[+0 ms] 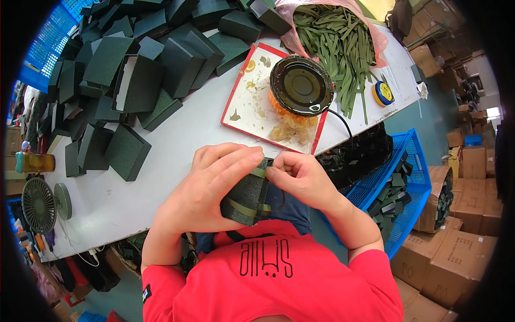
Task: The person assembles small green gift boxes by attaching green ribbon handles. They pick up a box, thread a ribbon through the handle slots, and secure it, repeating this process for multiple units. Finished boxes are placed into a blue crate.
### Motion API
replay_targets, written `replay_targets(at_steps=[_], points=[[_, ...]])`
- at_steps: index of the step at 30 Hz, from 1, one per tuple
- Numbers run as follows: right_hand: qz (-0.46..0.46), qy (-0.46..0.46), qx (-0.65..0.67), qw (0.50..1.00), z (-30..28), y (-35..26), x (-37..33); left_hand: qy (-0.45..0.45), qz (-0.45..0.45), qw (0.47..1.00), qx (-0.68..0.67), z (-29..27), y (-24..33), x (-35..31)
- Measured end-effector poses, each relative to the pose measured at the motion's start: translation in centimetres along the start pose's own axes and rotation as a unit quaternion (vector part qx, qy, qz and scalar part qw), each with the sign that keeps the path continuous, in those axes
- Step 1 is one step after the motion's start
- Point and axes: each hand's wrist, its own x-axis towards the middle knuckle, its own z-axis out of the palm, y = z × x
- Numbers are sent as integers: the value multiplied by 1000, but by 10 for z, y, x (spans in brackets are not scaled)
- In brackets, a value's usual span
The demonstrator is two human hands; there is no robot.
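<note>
A small dark green box [247, 193] is held up near my body, off the table's front edge. My left hand [196, 180] wraps round it from the left, thumb below and fingers over the top. Two olive ribbon bands cross the box; the lower ribbon [241, 208] shows plainly. My right hand [298, 177] is pinched at the box's upper right edge, where the upper ribbon [259, 172] meets my fingertips. The ribbon's end is hidden by those fingers.
Many dark green boxes [177, 61] pile up at the far left. Beyond my hands, a round black-topped pot [301, 86] stands on a glue-spattered, red-edged board [244, 99]. Olive ribbons [343, 48] spill from a pink bag. A blue crate [413, 188] sits at right; a fan [39, 204] at left.
</note>
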Motion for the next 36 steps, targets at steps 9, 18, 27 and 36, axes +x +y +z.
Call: replay_targets(at_steps=[9, 18, 27, 36], points=[[32, -49, -23, 998, -9, -1, 7, -54, 2, 988, 147, 2, 8, 2], [41, -58, -8, 997, -16, -8, 4, 4, -8, 1000, 23, 4, -3, 0], [24, -9, -167, 986, -4, -6, 2, -35, -21, 998, 48, -2, 4, -8], [-51, 122, -16, 991, -23, 8, -8, 13, -216, 976, 28, -52, 15, -101]])
